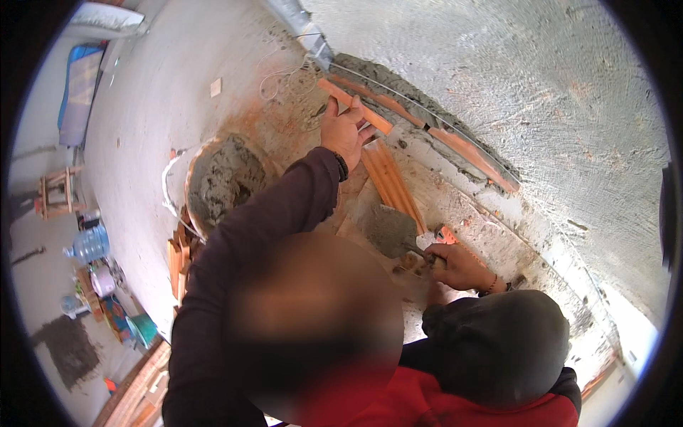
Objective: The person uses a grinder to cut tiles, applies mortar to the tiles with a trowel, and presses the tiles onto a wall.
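My left hand (345, 132) is closed on a thin orange brick (354, 107), raised beside the low brick course (473, 160) at the wall's foot. The course's far stretch carries grey mortar (384, 80). In my right hand (461, 267) is the handle of a trowel; its broad grey blade (388, 229) sits low over the floor and looks coated with mortar. Between the hands lie ridged orange bricks (390, 179). An orange tool-like piece (455, 240) shows just past my right hand; I cannot tell its kind.
A round tub of wet mortar (224, 178) stands left of my left arm, with stacked bricks (178, 260) nearby. A taut string (420, 102) runs along the brick course. Water jugs (90, 244) and a wooden stool (60, 192) are farther left. A dark rounded shape (501, 345) hides my right forearm.
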Available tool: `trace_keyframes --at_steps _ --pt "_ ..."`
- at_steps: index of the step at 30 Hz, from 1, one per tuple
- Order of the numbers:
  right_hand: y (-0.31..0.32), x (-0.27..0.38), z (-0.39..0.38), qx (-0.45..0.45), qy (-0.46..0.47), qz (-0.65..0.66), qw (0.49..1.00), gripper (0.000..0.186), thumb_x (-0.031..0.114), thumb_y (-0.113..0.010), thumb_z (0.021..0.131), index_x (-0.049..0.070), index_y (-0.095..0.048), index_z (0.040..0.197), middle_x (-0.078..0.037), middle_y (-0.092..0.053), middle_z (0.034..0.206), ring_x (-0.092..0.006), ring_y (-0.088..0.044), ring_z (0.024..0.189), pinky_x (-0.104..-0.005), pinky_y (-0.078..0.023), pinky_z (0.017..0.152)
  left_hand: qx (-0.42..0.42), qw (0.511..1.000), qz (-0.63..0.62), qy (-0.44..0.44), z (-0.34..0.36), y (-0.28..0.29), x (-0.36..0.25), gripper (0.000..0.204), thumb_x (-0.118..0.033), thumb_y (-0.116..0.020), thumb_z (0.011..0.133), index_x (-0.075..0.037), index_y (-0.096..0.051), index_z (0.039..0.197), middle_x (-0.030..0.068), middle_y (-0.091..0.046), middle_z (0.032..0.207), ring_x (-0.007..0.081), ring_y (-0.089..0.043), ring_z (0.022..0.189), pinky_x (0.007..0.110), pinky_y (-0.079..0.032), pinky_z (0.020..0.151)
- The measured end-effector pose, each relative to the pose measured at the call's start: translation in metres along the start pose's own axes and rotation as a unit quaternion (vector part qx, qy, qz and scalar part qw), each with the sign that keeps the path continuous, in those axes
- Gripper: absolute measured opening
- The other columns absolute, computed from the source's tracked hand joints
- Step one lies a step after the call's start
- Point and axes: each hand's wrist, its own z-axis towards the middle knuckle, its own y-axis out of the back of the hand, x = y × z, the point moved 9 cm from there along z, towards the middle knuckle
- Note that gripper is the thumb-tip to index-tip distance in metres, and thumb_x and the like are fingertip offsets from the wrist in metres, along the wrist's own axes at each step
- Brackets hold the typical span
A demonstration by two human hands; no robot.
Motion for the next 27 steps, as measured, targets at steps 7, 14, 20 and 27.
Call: trace_keyframes --at_steps 7,14,20,27 --pt "0.003 -0.011 -0.005 0.025 -0.002 -0.011 1.000 0.039 0.018 -0.067 0.078 0.001 -0.062 0.113 -0.023 -0.067 0.095 -0.0397 -0.065 0.088 -0.0436 -0.052 0.078 0.013 0.999 -0.037 -0.027 0.030 -0.013 0.011 0.066 -0.015 -0.057 0.101 -0.026 -0.021 0.155 0.0038 -0.049 0.123 0.0230 -0.054 0.111 0.050 -0.045 0.102" --pt "0.000 -0.014 -0.005 0.035 -0.008 -0.005 0.999 0.037 0.015 -0.064 0.078 0.001 -0.062 0.113 -0.024 -0.066 0.094 -0.0399 -0.065 0.088 -0.0440 -0.051 0.079 0.010 0.996 -0.071 -0.050 0.040 -0.021 0.014 0.069 -0.015 -0.059 0.100 -0.027 -0.020 0.156 0.0040 -0.049 0.125 0.0236 -0.053 0.114 0.049 -0.046 0.102" --pt "-0.001 -0.014 -0.005 0.036 -0.001 -0.004 0.999 0.040 0.016 -0.065 0.078 0.000 -0.062 0.114 -0.023 -0.067 0.097 -0.0388 -0.066 0.090 -0.0429 -0.051 0.081 -0.018 0.996 -0.057 -0.060 0.046 -0.021 0.016 0.075 -0.018 -0.060 0.100 -0.030 -0.014 0.158 0.0049 -0.049 0.127 0.0252 -0.052 0.115 0.048 -0.046 0.101" --pt "0.004 -0.012 -0.008 0.009 0.023 0.009 1.000 0.034 0.013 -0.067 0.076 0.003 -0.063 0.109 -0.015 -0.065 0.086 -0.0274 -0.064 0.077 -0.0372 -0.050 0.073 -0.081 0.995 -0.013 -0.058 0.040 -0.028 0.008 0.065 -0.019 -0.052 0.103 -0.025 -0.015 0.156 0.0083 -0.047 0.130 0.0266 -0.055 0.116 0.047 -0.048 0.104"
